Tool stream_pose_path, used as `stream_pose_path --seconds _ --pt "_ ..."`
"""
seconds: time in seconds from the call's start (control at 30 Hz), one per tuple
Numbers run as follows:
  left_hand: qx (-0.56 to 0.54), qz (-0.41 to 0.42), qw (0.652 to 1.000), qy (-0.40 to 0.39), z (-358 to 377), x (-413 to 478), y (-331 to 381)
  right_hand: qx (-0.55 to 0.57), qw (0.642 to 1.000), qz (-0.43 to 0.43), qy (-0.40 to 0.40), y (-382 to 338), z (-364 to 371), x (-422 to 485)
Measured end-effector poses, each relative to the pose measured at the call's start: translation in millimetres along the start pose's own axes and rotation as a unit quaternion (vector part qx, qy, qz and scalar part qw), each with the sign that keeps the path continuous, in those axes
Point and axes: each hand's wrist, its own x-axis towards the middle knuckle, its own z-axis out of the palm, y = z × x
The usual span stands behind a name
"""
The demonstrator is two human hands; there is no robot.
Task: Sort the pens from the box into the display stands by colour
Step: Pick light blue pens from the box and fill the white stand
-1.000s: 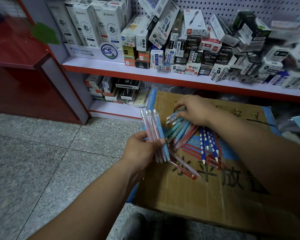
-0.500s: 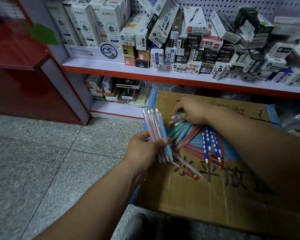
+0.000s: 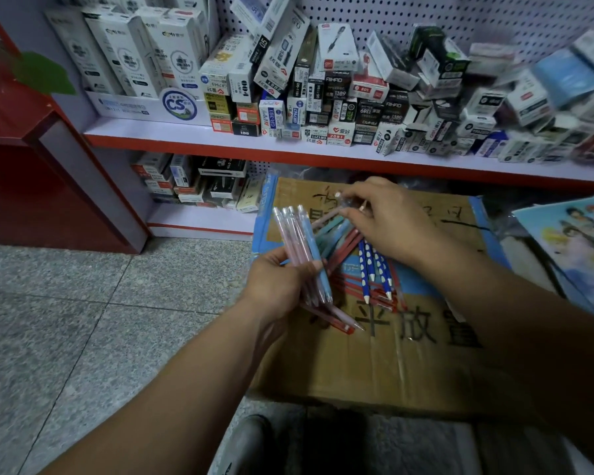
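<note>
Left hand (image 3: 278,282) grips our bunch of pens (image 3: 304,248), mostly pink, one blue, caps up. Right hand (image 3: 388,224), over the pile (image 3: 343,250) on the cardboard box (image 3: 374,365), pinches a pink pen (image 3: 324,219) by its cap end; we see its axis slanting toward the bunch, just beside.

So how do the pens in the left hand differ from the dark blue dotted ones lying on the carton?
The held pens are pastel pink and light blue; the dotted pens are dark blue with white dots. The held pens sit bundled in the left hand's grip; the dotted pens lie in the pile on the cardboard carton. Both groups point their tips toward the person.
</note>
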Motion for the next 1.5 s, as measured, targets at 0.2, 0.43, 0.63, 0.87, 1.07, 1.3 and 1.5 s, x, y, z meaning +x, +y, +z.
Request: stream_pose_path --seconds 0.2,0.43,0.63,0.87,1.07,1.3,1.5 --pt "0.022 0.017 0.999 -0.044 48 -26 -4 0.029 0.991 0.067 0.111 1 -49 -99" --pt "0.033 0.027 0.978 -0.203 124 -102 -24 0.054 0.945 0.203 0.249 11 -109 -264" --pt "0.038 0.031 0.949 -0.313 188 -171 -52 0.102 0.874 0.365 0.304 5 -145 -421" --pt "0.122 0.055 0.936 -0.325 253 -215 -122 0.001 0.828 0.454 0.329 21 -157 -506" --pt "0.165 0.032 0.956 -0.239 278 -216 -173 0.070 0.822 0.435 0.362 58 -151 -497" --pt "0.152 0.017 0.961 -0.232 280 -210 -177 0.090 0.838 0.416 0.341 119 -126 -456" --pt "0.167 0.033 0.953 -0.251 280 -202 -181 0.071 0.845 0.418 0.325 139 -123 -427"
